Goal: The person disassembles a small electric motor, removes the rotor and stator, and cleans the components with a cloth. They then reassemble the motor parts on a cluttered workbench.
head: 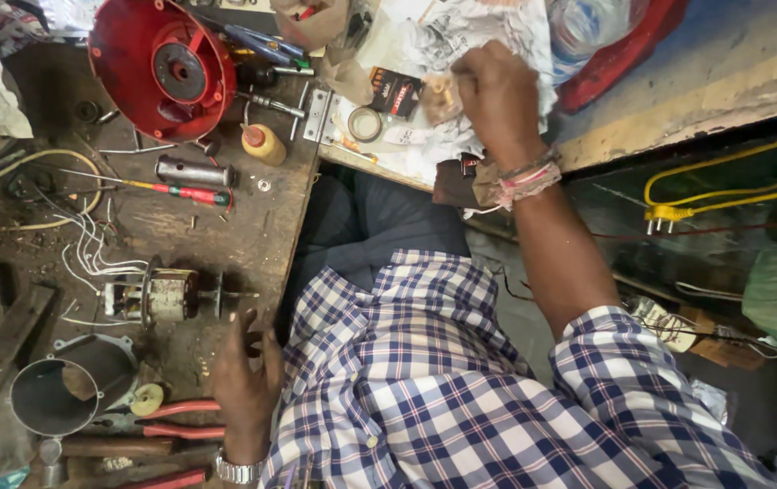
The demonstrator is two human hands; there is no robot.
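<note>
My right hand (497, 95) reaches far forward over crumpled white paper (474, 32). Its fingers are closed around a small beige part (441, 96). Cloth and thread bands wrap that wrist. My left hand (245, 380) rests with fingers spread on the edge of the dark wooden bench (252, 235) and holds nothing; a metal watch sits on its wrist. Just left of it lie a small electric motor (157, 297) with white wires and red-handled pliers (180, 421). My checked shirt fills the lower middle.
On the bench are a red round housing (164, 68), a red-handled screwdriver (185, 193), a metal cylinder (191, 170), a small capped bottle (263, 143) and a grey metal tube (62, 389). A tape roll (365, 124) lies by the paper. Yellow wires (705, 195) hang at right.
</note>
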